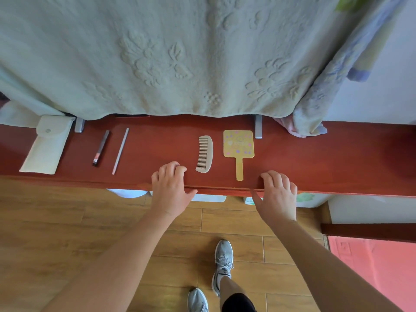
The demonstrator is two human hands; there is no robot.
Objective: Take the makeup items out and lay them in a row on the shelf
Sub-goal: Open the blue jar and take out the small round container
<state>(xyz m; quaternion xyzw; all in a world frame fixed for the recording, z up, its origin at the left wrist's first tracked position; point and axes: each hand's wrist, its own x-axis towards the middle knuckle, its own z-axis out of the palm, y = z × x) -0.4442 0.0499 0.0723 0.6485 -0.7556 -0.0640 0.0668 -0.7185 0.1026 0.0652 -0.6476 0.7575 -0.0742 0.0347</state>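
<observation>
Both hands rested on the front edge of the red shelf (315, 158), holding nothing. Left hand (170, 188) had fingers curled; right hand (278, 194) had fingers loosely spread. Between them lay comb (204, 153) and yellow mirror (238, 147). Well left of the left hand: thin stick (120, 151), dark pencil (101, 147), white pouch (46, 146).

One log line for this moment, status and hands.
pouch, dark pencil, pale pencil, comb, hand mirror in row on shelf | left hand, right hand empty, on front edge
</observation>
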